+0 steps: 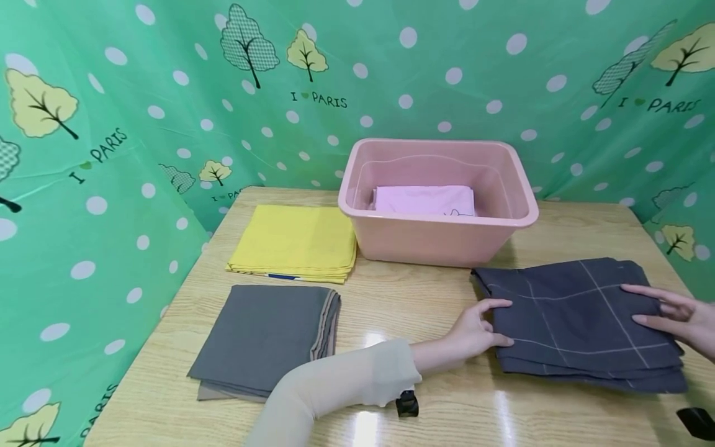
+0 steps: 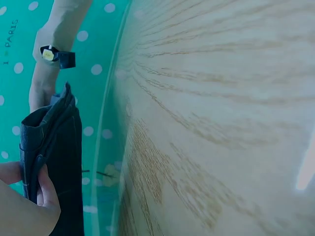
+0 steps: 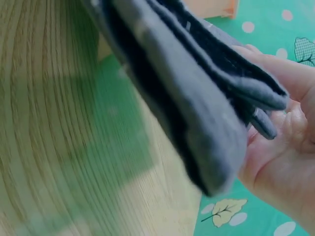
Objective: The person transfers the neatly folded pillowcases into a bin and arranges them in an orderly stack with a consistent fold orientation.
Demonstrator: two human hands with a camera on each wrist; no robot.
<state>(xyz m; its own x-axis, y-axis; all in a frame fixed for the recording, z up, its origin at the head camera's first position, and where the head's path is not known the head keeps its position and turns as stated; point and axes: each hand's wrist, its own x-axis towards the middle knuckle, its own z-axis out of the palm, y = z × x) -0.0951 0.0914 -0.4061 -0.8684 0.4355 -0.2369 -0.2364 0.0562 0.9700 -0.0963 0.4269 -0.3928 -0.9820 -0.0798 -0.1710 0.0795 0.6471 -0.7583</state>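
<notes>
A folded dark navy cloth with thin white check lines [image 1: 575, 316] is held at the right of the table by both hands. My left hand [image 1: 475, 332] grips its left edge, thumb on one face and fingers on the other, as the left wrist view shows with the cloth [image 2: 64, 162] between them. At the opposite edge my right hand [image 1: 684, 320] holds the layers. In the right wrist view the cloth's folded layers [image 3: 182, 93] hang tilted over the table, with the right hand [image 3: 285, 132] around their side.
A pink plastic bin [image 1: 436, 239] stands at the back, a folded light pink cloth [image 1: 424, 200] inside. Left of it lies a folded yellow cloth [image 1: 296, 239], and nearer, a folded grey cloth [image 1: 268, 335]. A green dotted curtain [image 1: 391, 74] hangs behind the wooden table [image 1: 402, 292].
</notes>
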